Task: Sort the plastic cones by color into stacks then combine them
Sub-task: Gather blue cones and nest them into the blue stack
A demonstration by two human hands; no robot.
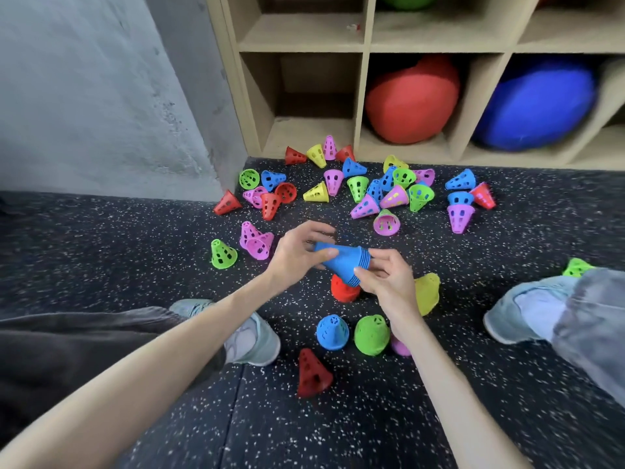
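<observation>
A stack of blue cones [343, 263] lies on its side in the air between both hands. My left hand [297, 253] grips its narrow end, and my right hand [389, 282] pinches the wide rims. Below it on the floor stand a red stack [343, 291], a yellow stack [427, 292], a blue cone [332, 332], a green stack [371, 335], a pink cone [400, 347] partly hidden by my right wrist, and a dark red cone [313, 374]. Several loose cones [358, 189] of mixed colours lie scattered farther away near the shelf.
A wooden cubby shelf [365, 96] stands behind the pile, holding a red ball [411, 101] and a blue ball [537, 106]. A grey concrete wall [101, 96] is at left. My shoes [250, 336] [521, 313] rest on the speckled black floor on either side.
</observation>
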